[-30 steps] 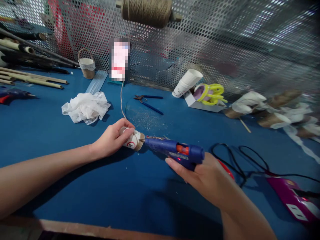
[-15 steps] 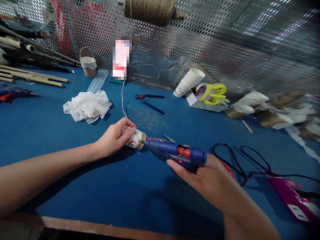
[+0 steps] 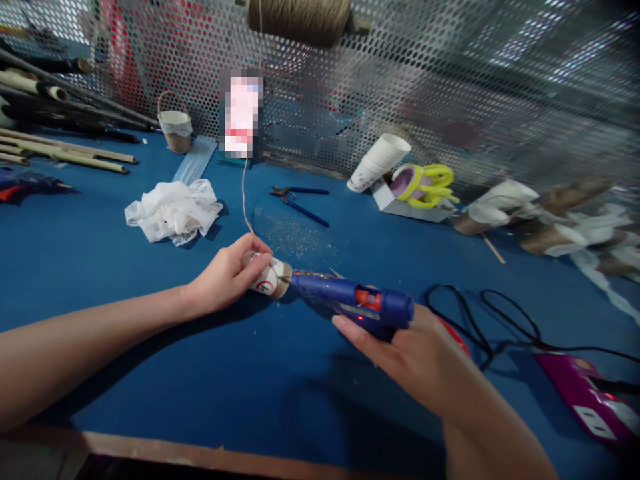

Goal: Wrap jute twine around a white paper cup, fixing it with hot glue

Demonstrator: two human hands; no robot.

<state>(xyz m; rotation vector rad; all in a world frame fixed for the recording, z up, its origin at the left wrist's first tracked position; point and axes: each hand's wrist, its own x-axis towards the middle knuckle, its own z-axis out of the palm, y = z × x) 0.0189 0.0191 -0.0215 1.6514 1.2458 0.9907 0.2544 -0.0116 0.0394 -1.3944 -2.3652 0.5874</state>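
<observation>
My left hand (image 3: pixel 226 277) is closed round a small white paper cup (image 3: pixel 269 278) that lies on its side on the blue table (image 3: pixel 150 347); brown twine is wound round the cup's base. A strand of twine (image 3: pixel 245 193) runs from the cup up to a big twine spool (image 3: pixel 300 19) at the top. My right hand (image 3: pixel 405 357) grips a blue hot glue gun (image 3: pixel 353 303), whose nozzle touches the twine-wrapped end of the cup.
A crumpled white plastic bag (image 3: pixel 173 210), blue-handled pliers (image 3: pixel 300 203), stacked paper cups (image 3: pixel 377 162), a small twine basket (image 3: pixel 175 130) and wooden sticks (image 3: pixel 65 153) lie around. A black cable (image 3: pixel 480 320) and a purple power strip (image 3: pixel 585 393) are at the right. Perforated metal mesh backs the table.
Almost nothing has changed: both hands hold their positions, and the glue gun's nozzle stays at the cup's base. The view shifted slightly.
</observation>
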